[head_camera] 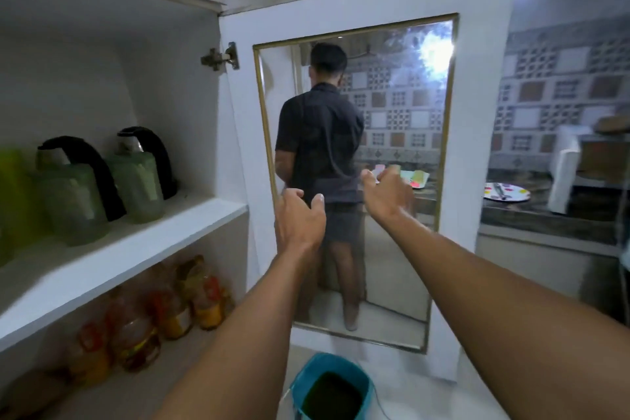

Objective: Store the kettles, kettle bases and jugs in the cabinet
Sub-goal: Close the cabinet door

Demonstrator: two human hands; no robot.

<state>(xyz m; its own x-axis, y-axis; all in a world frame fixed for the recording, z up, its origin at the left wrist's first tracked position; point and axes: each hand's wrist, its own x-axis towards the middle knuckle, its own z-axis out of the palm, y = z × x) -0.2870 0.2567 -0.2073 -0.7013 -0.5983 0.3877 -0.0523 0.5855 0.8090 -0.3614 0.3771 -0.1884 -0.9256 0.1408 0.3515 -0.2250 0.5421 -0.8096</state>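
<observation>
Both empty hands, left hand (300, 215) and right hand (387, 194), spread toward the open cabinet door (484, 112); swinging it carelessly risks clipping the kettle (143, 177) near the shelf (119, 249) front edge.

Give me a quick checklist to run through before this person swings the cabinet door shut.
1. Both hands free: left hand and right hand are open and hold nothing: ok.
2. Kettles stand upright on the upper shelf: ok.
3. Kettles sit behind the shelf's front edge: ok.
4. Oil bottles below stay inside: ok.
5. Blue bucket on the floor clears the door: cannot tell.
6. All bases and jugs stored: cannot tell.
</observation>
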